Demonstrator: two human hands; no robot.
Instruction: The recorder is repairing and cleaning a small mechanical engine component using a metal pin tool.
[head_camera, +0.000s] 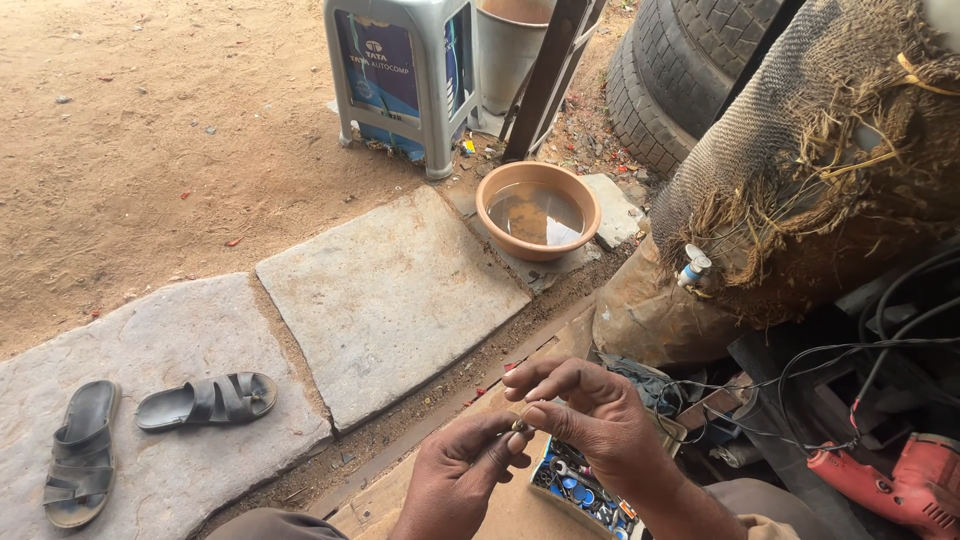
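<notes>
My left hand (455, 472) and my right hand (590, 415) meet at the fingertips low in the view. Together they pinch a tiny metal part (520, 424), too small to identify. Just under my right hand lies a small open box (575, 487) filled with several small blue and metal pieces. Both hands hover above a wooden board (380, 505) at the bottom edge.
A brown bowl of water (538, 209) sits on stone slabs (385, 295). A pair of sandals (150, 425) lies at left. A grey plastic stool (400, 75), stacked tyres (680, 70), burlap sacking (820, 150), black cables (850, 370) and a red power tool (900, 485) crowd the back and right.
</notes>
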